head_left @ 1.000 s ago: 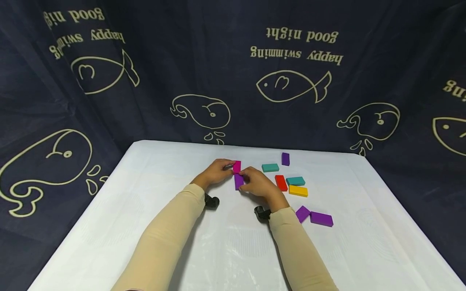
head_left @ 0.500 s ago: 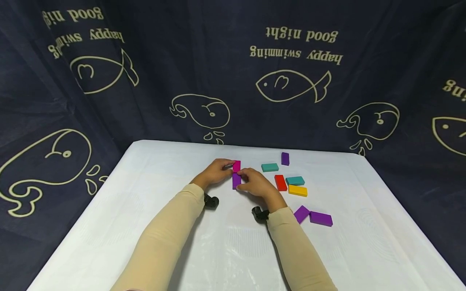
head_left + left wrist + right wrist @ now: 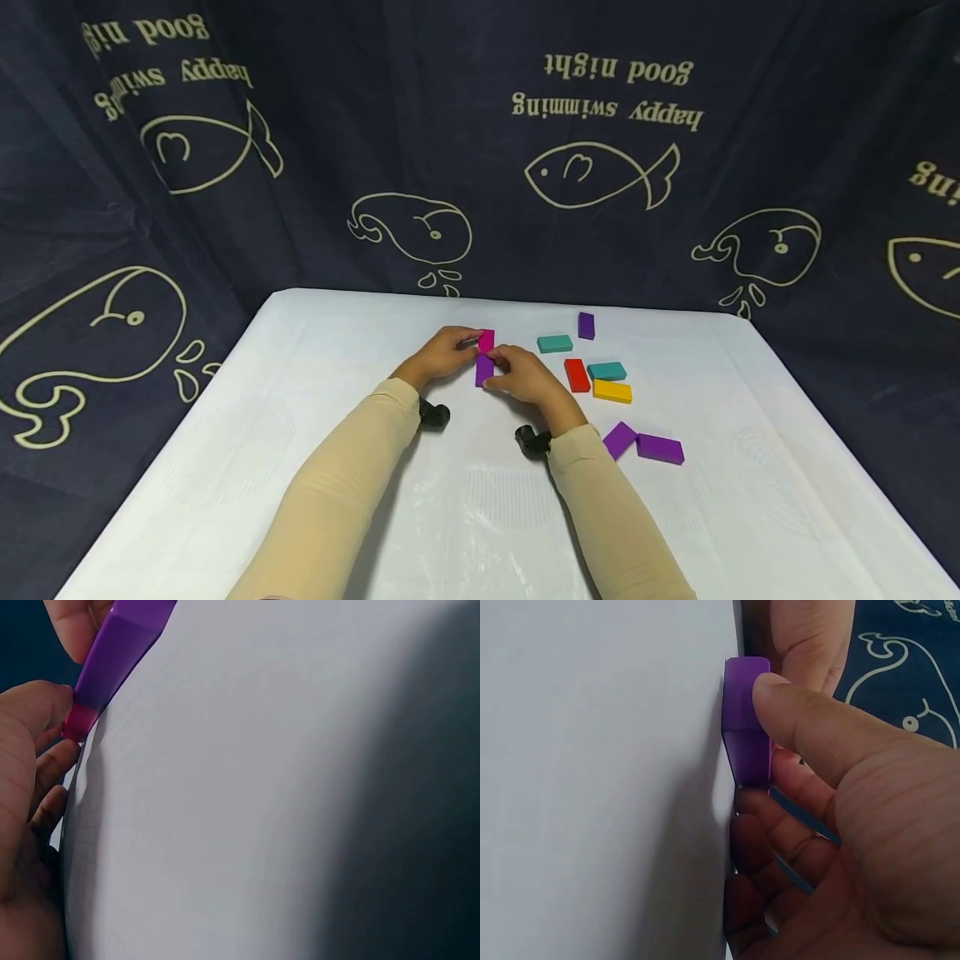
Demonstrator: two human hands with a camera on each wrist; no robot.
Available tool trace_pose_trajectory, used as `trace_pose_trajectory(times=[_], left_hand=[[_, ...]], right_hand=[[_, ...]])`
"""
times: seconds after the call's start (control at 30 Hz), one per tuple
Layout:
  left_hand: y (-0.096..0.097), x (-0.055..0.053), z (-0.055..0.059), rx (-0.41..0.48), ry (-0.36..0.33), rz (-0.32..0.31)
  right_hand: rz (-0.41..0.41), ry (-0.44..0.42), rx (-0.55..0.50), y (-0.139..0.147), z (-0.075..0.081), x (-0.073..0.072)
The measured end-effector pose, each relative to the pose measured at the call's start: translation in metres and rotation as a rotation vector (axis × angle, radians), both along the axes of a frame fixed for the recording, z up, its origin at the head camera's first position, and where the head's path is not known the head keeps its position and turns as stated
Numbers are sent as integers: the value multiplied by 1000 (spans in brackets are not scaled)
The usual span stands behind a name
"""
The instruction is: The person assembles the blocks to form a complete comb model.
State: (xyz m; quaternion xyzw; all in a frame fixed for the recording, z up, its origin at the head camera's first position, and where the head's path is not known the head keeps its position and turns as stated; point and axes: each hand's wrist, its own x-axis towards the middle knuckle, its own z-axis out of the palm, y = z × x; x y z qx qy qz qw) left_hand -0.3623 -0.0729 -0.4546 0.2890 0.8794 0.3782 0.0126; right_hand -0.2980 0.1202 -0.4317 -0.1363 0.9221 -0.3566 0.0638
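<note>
A pink block (image 3: 487, 340) and a purple block (image 3: 484, 372) lie end to end on the white table, lined up away from the person. My left hand (image 3: 447, 352) holds the pink block from the left, its thumb close to the joint between the two. From the right, my right hand (image 3: 522, 375) grips the purple block, thumb on its near end and index finger by its far end. The right wrist view shows that thumb on the purple block (image 3: 746, 697). In the left wrist view only a small part of the pink block (image 3: 79, 722) shows past the purple one.
To the right lie two teal blocks (image 3: 555, 344), a red block (image 3: 577, 376), a yellow block (image 3: 612, 391) and a dark purple block (image 3: 587, 326). Nearer, beside the right sleeve, are two more purple blocks (image 3: 660, 448). A dark patterned curtain (image 3: 480, 150) hangs behind the table.
The right hand has shifted slightly left with the purple block, whose near end has swung left into line with the pink block. The left hand stays in place on the pink block.
</note>
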Motion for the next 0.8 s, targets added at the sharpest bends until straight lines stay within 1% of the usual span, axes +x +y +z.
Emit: trace_pose_trajectory(times=[0.23, 0.33, 0.43, 0.57, 0.67, 0.8], left_hand=[[-1, -1, 1, -27, 5, 7], [-2, -1, 1, -20, -3, -1], [-2, 2, 1, 2, -42, -19], [-3, 11, 5, 18, -141, -25], [-4, 20, 9, 22, -194, -9], [-6, 31, 11, 6, -208, -4]], right_hand=[[-18, -14, 4, -2, 1, -1], [-20, -20, -3, -1, 1, -1], [-23, -33, -22, 0, 0, 0], [-28, -65, -63, 2, -1, 1], [-24, -81, -99, 4, -2, 0], [-20, -95, -132, 6, -2, -1]])
